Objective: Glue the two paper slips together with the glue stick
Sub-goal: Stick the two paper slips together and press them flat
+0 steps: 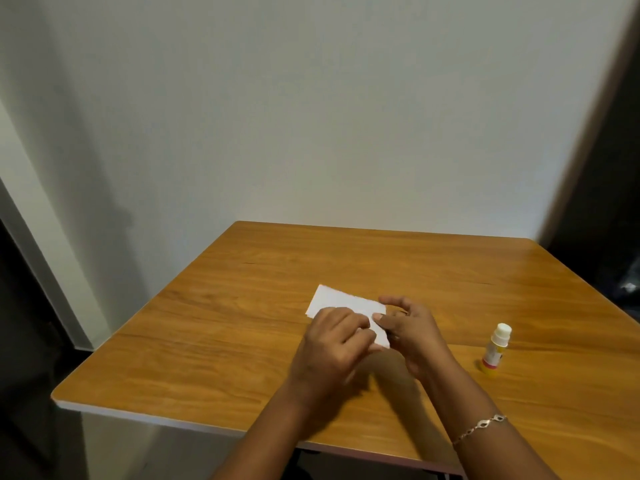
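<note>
The paper slips (341, 301) lie white and flat near the middle of the tabletop (242, 323). One end is hidden under the hands, so it is hard to tell where one slip stops and the other starts.

The left hand (332, 344) has its fingers curled and pinches the near corner of the paper. The right hand (415, 334) has its thumb on top of the paper's right end and its fingers bent round the edge, so it grips the paper too.

It looks like the person is lining the slips up or pressing them together. You cannot see if there is glue on them yet. To do this well, the edges should match before the hands press down. Then the fingers should rub flat from the middle out to the ends, so no bump or loose corner is left. The paper is thin and could bend or slide, so one hand should hold it down while the other one rubs.

The glue stick (496, 349) stands upright to the right, well apart from the paper, with its white cap (503, 331) on. The right arm, which wears a bracelet (481, 427), is near it and could knock it over. Nothing lies between the right hand and the glue stick. A pale wall (311, 116) is behind the tabletop.
</note>
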The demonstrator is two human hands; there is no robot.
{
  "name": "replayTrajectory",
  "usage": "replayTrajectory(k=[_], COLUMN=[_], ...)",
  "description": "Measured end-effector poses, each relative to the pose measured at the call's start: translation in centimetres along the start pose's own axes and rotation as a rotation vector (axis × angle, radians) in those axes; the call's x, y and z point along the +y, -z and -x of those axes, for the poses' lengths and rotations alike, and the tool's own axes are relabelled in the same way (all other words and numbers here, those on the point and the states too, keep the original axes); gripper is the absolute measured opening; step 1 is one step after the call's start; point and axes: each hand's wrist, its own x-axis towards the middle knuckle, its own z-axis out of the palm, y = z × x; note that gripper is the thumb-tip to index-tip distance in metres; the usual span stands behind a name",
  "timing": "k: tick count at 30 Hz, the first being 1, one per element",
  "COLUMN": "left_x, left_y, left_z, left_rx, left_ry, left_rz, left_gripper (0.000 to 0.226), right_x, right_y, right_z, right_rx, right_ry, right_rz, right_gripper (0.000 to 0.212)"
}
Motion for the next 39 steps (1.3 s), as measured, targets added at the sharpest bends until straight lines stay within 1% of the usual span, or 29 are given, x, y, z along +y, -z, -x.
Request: replayTrajectory(k=[1,3,4,6,9,11,12,15,17,18,19,20,21,22,24,25,27,30,32,35,36,37,39], left_x=[-0.1,-0.5,-0.8,-1.4,-2.6,-3.4,-3.6,-4.2,-4.3,-4.3,-4.3,-4.4,-4.6,-4.7,-5.1,-5.2,-5.2,-4.7,-4.5,-4.4,-4.4,-4.4,-4.5], left_y=[-0.1,0.0,0.0,-0.1,-1.0,-1.9,-2.3,-3.0,-3.3,-3.4,-3.6,-3.8,-4.0,-4.1,-4.3,-4.5,-4.6,-4.5,-4.4,-4.4,-4.5,-4.5,-4.6], left_z=[0.3,0.6,0.6,0.6,1.4,2.2,2.6,3.6,3.9,3.9,4.0,4.1,4.3,4.4,4.4,4.4,4.3,3.9,3.7,3.3,3.3,3.3,3.3], left_rx=[-0.054,-0.110,-0.122,-0.180,-0.364,-0.480,-0.527,-0.682,-0.749,-0.763,-0.755,-0.751,-0.743,-0.742,-0.751,-0.756,-0.764,-0.782,-0.822,-0.880,-0.884,-0.885,-0.887], left_ry=[0.064,0.258,0.344,0.445,0.501,0.520,0.530,0.589,0.614,0.616,0.607,0.604,0.606,0.608,0.610,0.611,0.633,0.705,0.758,0.807,0.816,0.820,0.820], left_rz=[0.025,0.086,0.081,0.014,-0.072,-0.061,-0.054,-0.007,-0.016,-0.019,-0.020,-0.023,-0.032,-0.043,-0.065,-0.083,-0.104,-0.110,-0.104,-0.123,-0.128,-0.134,-0.146], left_gripper=[0.032,0.030,0.030,0.032,0.038,0.044,0.044,0.046,0.049,0.057,0.071,0.083,0.090,0.092,0.092,0.093,0.093,0.093,0.082,0.055,0.053,0.053,0.053], right_x=[0.2,0.8,1.3,2.3,3.6,4.3,4.7,5.9,6.7,7.1,7.5,8.0,8.4,8.5,8.5,8.4,8.3,8.2,8.1,8.0,8.0,8.1,8.2], right_y=[-0.1,-0.5,-0.8,-1.6,-2.9,-3.6,-3.8,-4.3,-4.4,-4.6,-4.8,-5.0,-5.1,-5.3,-5.2,-5.0,-4.5,-3.8,-3.8,-3.7,-3.7,-3.7,-3.6], right_z=[-0.1,-0.5,-0.8,-1.4,-2.2,-2.6,-2.9,-3.3,-3.4,-3.3,-3.2,-3.1,-3.1,-3.0,-3.0,-3.1,-3.2,-3.5,-3.5,-3.3,-3.3,-3.3,-3.2], right_rx=[0.030,0.062,0.076,0.094,0.131,0.135,0.135,0.131,0.128,0.132,0.148,0.173,0.183,0.148,0.002,-0.040,-0.056,-0.097,-0.100,-0.107,-0.107,-0.091,-0.059], right_ry=[0.044,0.108,0.132,0.176,0.223,0.256,0.280,0.352,0.384,0.410,0.458,0.533,0.610,0.642,0.572,0.539,0.564,0.512,0.483,0.451,0.439,0.440,0.434], right_rz=[0.047,0.111,0.140,0.211,0.326,0.395,0.444,0.646,0.850,0.947,1.042,1.146,1.238,1.319,1.385,1.393,1.400,1.481,1.491,1.505,1.520,1.529,1.558], right_gripper=[0.027,0.026,0.025,0.024,0.024,0.024,0.024,0.021,0.020,0.019,0.018,0.017,0.019,0.026,0.047,0.058,0.080,0.093,0.096,0.095,0.093,0.088,0.067])
